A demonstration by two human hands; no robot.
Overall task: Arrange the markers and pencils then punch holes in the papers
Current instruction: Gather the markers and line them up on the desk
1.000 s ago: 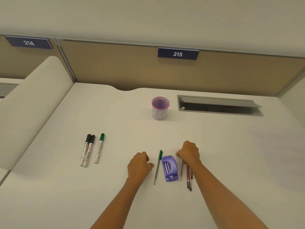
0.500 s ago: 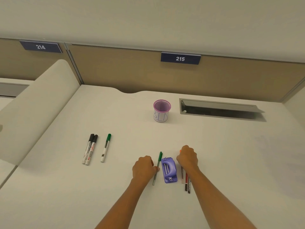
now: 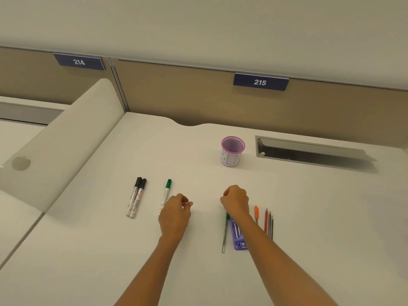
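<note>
Green pen [image 3: 224,235] under right hand [image 3: 235,200], curled, grip unclear | left hand [image 3: 175,212] loosely curled, empty

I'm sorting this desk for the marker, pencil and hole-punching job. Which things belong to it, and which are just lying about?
Belong: two black markers, green marker, green pen, orange pen, pencils, purple hole punch; probably the purple cup. No papers show.
Lying about: cable slot, plate 214, plate 215, desk divider.
</note>
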